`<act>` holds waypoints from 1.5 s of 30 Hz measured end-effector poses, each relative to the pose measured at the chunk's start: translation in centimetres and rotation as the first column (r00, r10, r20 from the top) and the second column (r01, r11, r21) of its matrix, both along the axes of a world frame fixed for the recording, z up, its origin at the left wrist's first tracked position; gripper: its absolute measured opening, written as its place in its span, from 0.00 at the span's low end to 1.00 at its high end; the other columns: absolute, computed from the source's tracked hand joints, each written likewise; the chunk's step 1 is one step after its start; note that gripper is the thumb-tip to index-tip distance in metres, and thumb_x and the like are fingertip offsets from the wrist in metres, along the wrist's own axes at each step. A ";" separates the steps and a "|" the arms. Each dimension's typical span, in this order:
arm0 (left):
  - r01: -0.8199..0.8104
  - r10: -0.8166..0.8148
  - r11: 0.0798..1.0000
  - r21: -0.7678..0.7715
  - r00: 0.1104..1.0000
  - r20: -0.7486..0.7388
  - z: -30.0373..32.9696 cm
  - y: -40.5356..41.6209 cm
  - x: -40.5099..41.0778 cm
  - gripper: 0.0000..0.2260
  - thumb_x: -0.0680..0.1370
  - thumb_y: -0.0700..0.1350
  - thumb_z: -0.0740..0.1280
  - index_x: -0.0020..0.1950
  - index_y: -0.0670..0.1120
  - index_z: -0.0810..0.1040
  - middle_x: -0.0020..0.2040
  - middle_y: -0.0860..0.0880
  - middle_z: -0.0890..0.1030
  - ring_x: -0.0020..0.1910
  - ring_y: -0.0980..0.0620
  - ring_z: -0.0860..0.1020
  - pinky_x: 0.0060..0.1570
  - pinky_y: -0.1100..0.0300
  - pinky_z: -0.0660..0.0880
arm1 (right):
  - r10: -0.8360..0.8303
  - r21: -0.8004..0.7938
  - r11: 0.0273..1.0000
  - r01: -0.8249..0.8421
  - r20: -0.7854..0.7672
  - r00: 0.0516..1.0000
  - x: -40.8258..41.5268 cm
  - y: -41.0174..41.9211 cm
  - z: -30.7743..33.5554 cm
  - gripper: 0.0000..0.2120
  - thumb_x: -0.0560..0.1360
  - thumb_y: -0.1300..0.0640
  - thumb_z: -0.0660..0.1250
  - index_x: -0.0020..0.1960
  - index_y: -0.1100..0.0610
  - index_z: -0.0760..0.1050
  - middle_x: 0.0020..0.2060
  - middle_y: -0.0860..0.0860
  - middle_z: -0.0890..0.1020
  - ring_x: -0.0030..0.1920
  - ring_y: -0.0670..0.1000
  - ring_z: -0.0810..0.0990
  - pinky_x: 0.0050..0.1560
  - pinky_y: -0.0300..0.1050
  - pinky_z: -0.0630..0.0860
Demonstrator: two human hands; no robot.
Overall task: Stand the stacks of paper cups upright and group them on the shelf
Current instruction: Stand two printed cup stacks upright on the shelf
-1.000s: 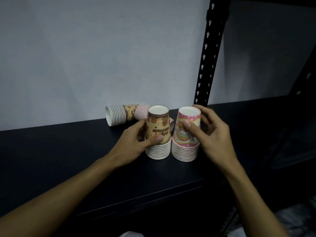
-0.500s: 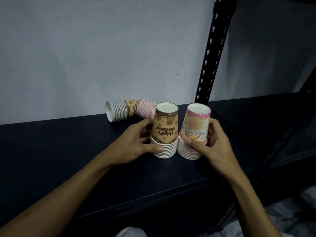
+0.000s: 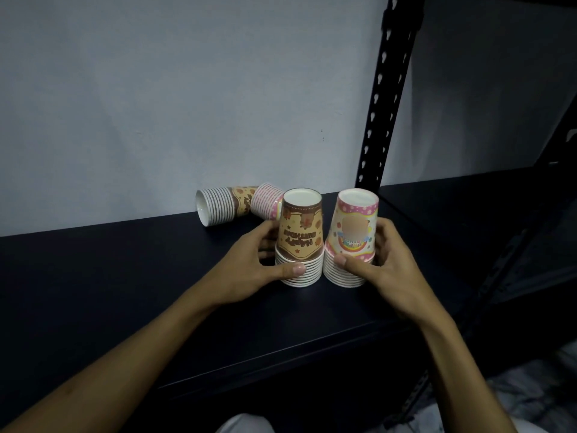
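Two stacks of paper cups stand rim-down, side by side, on the dark shelf. My left hand wraps the base of the brown stack, thumb across its rims. My right hand wraps the base of the pink stack, thumb on its front. Behind them, against the wall, a second brown stack lies on its side with its mouth to the left. A second pink stack lies tilted beside it, partly hidden by the standing brown stack.
A black perforated shelf upright rises just behind and to the right of the pink stack. The pale wall closes the back of the shelf. The shelf's front edge runs below my wrists.
Both hands have slid down from the upper cups to the bases of the two standing stacks. The stacks stand a little nearer the wall.
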State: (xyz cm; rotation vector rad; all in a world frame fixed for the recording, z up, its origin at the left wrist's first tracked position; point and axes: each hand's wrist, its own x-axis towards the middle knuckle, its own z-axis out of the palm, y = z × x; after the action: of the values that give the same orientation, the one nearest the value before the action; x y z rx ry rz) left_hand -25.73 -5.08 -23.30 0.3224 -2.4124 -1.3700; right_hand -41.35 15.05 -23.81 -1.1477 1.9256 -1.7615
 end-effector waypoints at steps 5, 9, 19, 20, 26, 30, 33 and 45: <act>-0.015 0.015 1.000 0.012 1.000 -0.009 -0.2 0.1 -0.1 0.35 0.69 0.50 0.80 0.73 0.51 0.69 0.66 0.54 0.80 0.65 0.57 0.79 0.68 0.53 0.75 | -0.023 0.025 0.999 0.024 -0.036 0.999 0.2 0.0 -0.1 0.36 0.67 0.59 0.81 0.70 0.50 0.68 0.60 0.46 0.81 0.56 0.42 0.83 0.52 0.33 0.79; -0.043 0.044 0.998 0.035 0.999 -0.028 -0.6 0.2 -0.2 0.38 0.67 0.54 0.81 0.72 0.51 0.69 0.65 0.53 0.80 0.64 0.56 0.79 0.68 0.51 0.75 | -0.042 0.060 0.997 0.046 -0.070 0.997 0.2 -0.1 -0.2 0.36 0.68 0.59 0.81 0.70 0.50 0.66 0.60 0.45 0.81 0.55 0.39 0.82 0.50 0.30 0.78; -0.083 0.082 0.997 -0.010 0.995 -0.062 -1.2 1.6 -0.9 0.38 0.64 0.60 0.80 0.71 0.52 0.72 0.64 0.55 0.82 0.63 0.56 0.80 0.66 0.51 0.76 | -0.073 0.046 0.996 0.078 -0.105 0.992 0.3 1.5 -0.2 0.34 0.68 0.60 0.80 0.68 0.50 0.67 0.57 0.43 0.81 0.53 0.37 0.82 0.48 0.29 0.77; -0.081 0.080 0.997 -0.013 0.995 -0.064 -1.2 2.1 -1.1 0.38 0.64 0.59 0.81 0.71 0.53 0.72 0.64 0.56 0.82 0.63 0.57 0.80 0.66 0.51 0.76 | -0.077 0.050 0.995 0.083 -0.110 0.991 0.0 1.9 -0.3 0.33 0.68 0.60 0.80 0.68 0.50 0.68 0.57 0.44 0.81 0.53 0.38 0.82 0.48 0.30 0.77; -0.063 0.063 0.998 0.007 0.995 -0.082 -1.3 4.9 -3.5 0.39 0.64 0.59 0.81 0.71 0.53 0.72 0.63 0.56 0.82 0.62 0.59 0.80 0.66 0.53 0.76 | -0.167 0.084 0.979 0.183 -0.169 0.971 -2.0 4.7 -0.7 0.32 0.68 0.55 0.80 0.65 0.43 0.67 0.62 0.51 0.75 0.55 0.40 0.81 0.50 0.28 0.76; -0.030 0.032 0.999 0.020 0.996 -0.081 -1.3 6.7 -6.1 0.36 0.65 0.55 0.82 0.70 0.53 0.72 0.62 0.56 0.82 0.61 0.61 0.80 0.66 0.56 0.76 | -0.235 0.032 0.970 0.243 -0.158 0.959 -2.6 6.2 -1.3 0.40 0.66 0.47 0.80 0.71 0.44 0.62 0.65 0.50 0.74 0.58 0.41 0.80 0.52 0.34 0.78; -0.013 0.015 1.000 0.017 0.996 -0.087 -1.3 7.7 -7.8 0.34 0.67 0.53 0.81 0.69 0.52 0.73 0.62 0.57 0.82 0.60 0.62 0.80 0.64 0.59 0.76 | -0.338 0.005 0.939 0.345 -0.179 0.924 -3.5 7.1 -1.6 0.40 0.65 0.42 0.79 0.69 0.43 0.61 0.65 0.50 0.74 0.59 0.44 0.80 0.56 0.40 0.77; 0.013 -0.016 0.998 -0.065 0.999 -0.040 -0.9 6.9 -11.6 0.36 0.68 0.56 0.80 0.72 0.49 0.71 0.64 0.55 0.81 0.62 0.60 0.80 0.66 0.54 0.76 | -0.422 -0.017 0.900 0.436 -0.285 0.861 -5.5 7.2 -1.9 0.39 0.71 0.47 0.76 0.75 0.51 0.60 0.65 0.45 0.75 0.58 0.33 0.77 0.52 0.23 0.72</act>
State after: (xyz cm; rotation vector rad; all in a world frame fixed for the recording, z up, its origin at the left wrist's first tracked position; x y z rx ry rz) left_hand -37.28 1.80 -24.16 0.2589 -2.4245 -1.2888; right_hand -46.88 22.20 -25.73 -1.0577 2.5476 -1.8214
